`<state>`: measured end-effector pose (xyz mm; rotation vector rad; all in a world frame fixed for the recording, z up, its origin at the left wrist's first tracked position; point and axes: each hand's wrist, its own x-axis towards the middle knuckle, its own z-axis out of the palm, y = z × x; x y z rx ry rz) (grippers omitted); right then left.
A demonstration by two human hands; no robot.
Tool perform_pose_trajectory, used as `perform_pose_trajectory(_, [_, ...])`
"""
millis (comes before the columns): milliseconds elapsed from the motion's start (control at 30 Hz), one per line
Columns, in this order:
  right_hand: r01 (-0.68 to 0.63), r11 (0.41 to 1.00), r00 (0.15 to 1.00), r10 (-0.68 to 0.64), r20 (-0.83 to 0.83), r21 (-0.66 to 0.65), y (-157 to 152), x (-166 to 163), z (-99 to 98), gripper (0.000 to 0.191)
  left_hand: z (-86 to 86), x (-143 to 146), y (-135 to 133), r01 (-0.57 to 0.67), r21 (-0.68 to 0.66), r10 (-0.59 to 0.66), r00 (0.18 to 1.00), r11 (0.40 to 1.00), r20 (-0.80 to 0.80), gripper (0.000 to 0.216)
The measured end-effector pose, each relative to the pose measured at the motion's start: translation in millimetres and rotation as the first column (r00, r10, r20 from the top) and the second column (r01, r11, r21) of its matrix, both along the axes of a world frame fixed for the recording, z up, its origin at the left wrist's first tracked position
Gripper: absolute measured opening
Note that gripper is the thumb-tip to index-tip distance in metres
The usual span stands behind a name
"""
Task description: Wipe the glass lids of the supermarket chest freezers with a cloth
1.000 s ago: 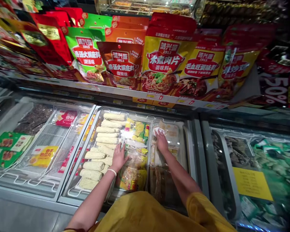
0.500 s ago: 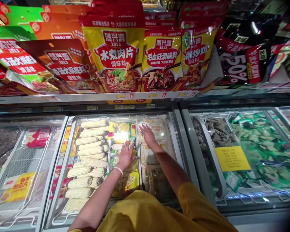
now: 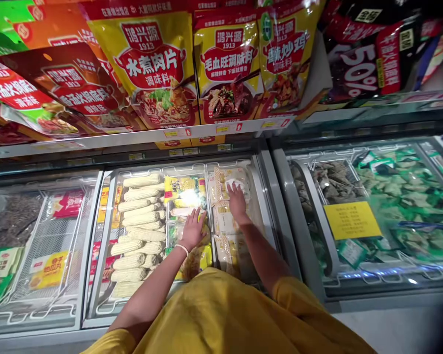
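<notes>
My right hand [image 3: 237,202] presses a crumpled white cloth [image 3: 246,189] onto the glass lid [image 3: 260,216] of a chest freezer, over the right-hand row of packs. The fingers are spread on the cloth, partly covering it. My left hand [image 3: 194,228] lies on the same lid with fingers stretched out and nothing in them, above the middle row. Under the glass are pale corn cobs [image 3: 142,219] at the left, a yellow bag [image 3: 184,188] in the middle, and clear packs of pale food [image 3: 224,219] at the right.
A shelf [image 3: 125,137] of seasoning pouches [image 3: 155,73] runs above the freezer's far edge. To the left stands another freezer section [image 3: 33,309]. A right-hand freezer holds green packets [image 3: 394,182] and has a yellow notice [image 3: 352,220] on it.
My right hand has slid to the right over the glass, carrying the white cloth with it. The left hand stays flat at nearly the same place. The view has tilted slightly downward.
</notes>
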<state>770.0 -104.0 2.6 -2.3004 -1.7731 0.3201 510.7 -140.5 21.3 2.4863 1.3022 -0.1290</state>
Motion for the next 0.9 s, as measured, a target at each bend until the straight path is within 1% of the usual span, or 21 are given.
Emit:
perform_pose_trajectory(33, [-0.02, 1.0, 1.0, 0.02, -0.004, 0.016, -33, -10, -7.8, 0.085, -1.2, -2, -9, 0.004, 0.0, -0.004, 1.0, 1.0, -0.008, 0.09])
perform_pose_trajectory(100, [-0.032, 0.999, 0.999, 0.033, -0.022, 0.007, -102, -28, -23.3, 0.086, -4.4, -5, -28, 0.011, 0.006, -0.011, 1.0, 1.0, -0.018, 0.089])
perform_pose_trajectory(233, [-0.092, 0.994, 0.995, 0.094, -0.031, 0.056, -228, -62, -50.6, 0.077, -14.3, -7, -79, 0.026, 0.041, -0.025, 1.0, 0.999, -0.012, 0.087])
perform_pose_trajectory(333, [-0.124, 0.991, 0.991, 0.126, -0.037, 0.045, -304, -78, -65.7, 0.071, -23.3, -10, -124, 0.032, 0.05, -0.032, 0.999, 0.998, 0.007, 0.085])
perform_pose_trajectory(400, [-0.178, 0.984, 0.983, 0.179, -0.051, 0.012, -336, -76, -70.2, 0.068, -28.3, -13, -153, 0.013, 0.046, -0.014, 1.0, 0.999, 0.019, 0.083])
perform_pose_trajectory(467, [-0.275, 0.961, 0.959, 0.272, -0.072, -0.019, -347, -64, -67.8, 0.069, -31.7, -17, -179, -0.032, 0.032, 0.031, 0.999, 0.999, 0.027, 0.082])
perform_pose_trajectory(500, [-0.328, 0.944, 0.942, 0.324, -0.084, -0.035, -343, -55, -63.9, 0.07, -32.8, -20, -189, -0.061, 0.023, 0.061, 0.998, 0.998, 0.033, 0.082])
perform_pose_trajectory(567, [-0.424, 0.903, 0.903, 0.417, -0.108, -0.062, -319, -35, -52.4, 0.074, -34.2, -25, -207, -0.135, 0.002, 0.135, 0.99, 0.991, 0.05, 0.081])
perform_pose_trajectory(633, [-0.488, 0.868, 0.87, 0.477, -0.127, -0.086, -281, -23, -39.1, 0.078, -35.2, -33, -220, -0.228, -0.012, 0.228, 0.972, 0.974, 0.058, 0.079])
perform_pose_trajectory(700, [-0.473, 0.877, 0.878, 0.461, -0.13, -0.084, -245, -26, -28.0, 0.078, -36.3, -43, -232, -0.316, -0.008, 0.316, 0.947, 0.949, 0.054, 0.076])
perform_pose_trajectory(733, [-0.443, 0.892, 0.893, 0.431, -0.131, -0.087, -233, -32, -24.0, 0.077, -36.9, -48, -239, -0.351, -0.002, 0.35, 0.935, 0.936, 0.054, 0.075])
perform_pose_trajectory(767, [-0.397, 0.913, 0.914, 0.384, -0.13, -0.092, -228, -41, -21.3, 0.078, -37.6, -53, -246, -0.378, 0.004, 0.377, 0.924, 0.926, 0.057, 0.075])
perform_pose_trajectory(800, [-0.347, 0.933, 0.934, 0.334, -0.127, -0.096, -230, -51, -20.1, 0.079, -38.4, -58, -253, -0.398, 0.007, 0.397, 0.916, 0.917, 0.063, 0.075])
perform_pose_trajectory(833, [-0.312, 0.945, 0.946, 0.299, -0.126, -0.098, -238, -62, -20.4, 0.08, -39.3, -63, -260, -0.415, 0.006, 0.413, 0.908, 0.91, 0.069, 0.074])
perform_pose_trajectory(867, [-0.306, 0.947, 0.948, 0.293, -0.127, -0.099, -253, -70, -22.2, 0.081, -40.3, -67, -268, -0.429, 0.002, 0.427, 0.901, 0.904, 0.074, 0.073])
perform_pose_trajectory(900, [-0.337, 0.936, 0.937, 0.324, -0.133, -0.096, -273, -76, -25.3, 0.082, -41.5, -71, -275, -0.44, -0.006, 0.439, 0.895, 0.898, 0.078, 0.072])
